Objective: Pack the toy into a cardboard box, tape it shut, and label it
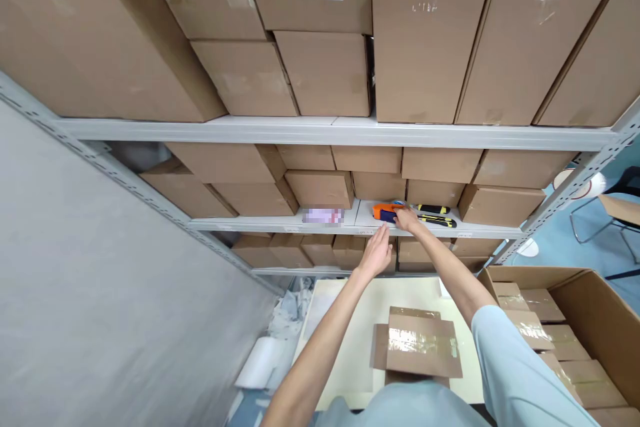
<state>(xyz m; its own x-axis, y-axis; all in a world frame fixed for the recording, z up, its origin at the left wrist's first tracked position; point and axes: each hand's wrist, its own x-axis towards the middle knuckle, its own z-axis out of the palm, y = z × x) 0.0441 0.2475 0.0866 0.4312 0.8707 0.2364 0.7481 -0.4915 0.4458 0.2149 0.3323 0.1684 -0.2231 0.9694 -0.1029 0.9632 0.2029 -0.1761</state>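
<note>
My right hand (406, 219) reaches to the middle shelf, its fingers closed around the end of an orange and dark blue tape dispenser (384, 211). Just right of that hand lie two yellow and black utility knives, one behind (434, 209) and one in front (438, 221). My left hand (377, 255) is empty and held in front of the shelf edge, fingers extended upward, below the dispenser. On the table below sits a cardboard box (423, 343) with shiny tape across it and flaps sticking out.
Cardboard boxes fill the upper shelf (325, 131) and line the middle and lower shelves. A pixelated packet (323, 215) lies left of the dispenser. At right, a large open carton (595, 320) holds several taped boxes. A pale table (345, 347) stands below, a grey wall (100, 280) at left.
</note>
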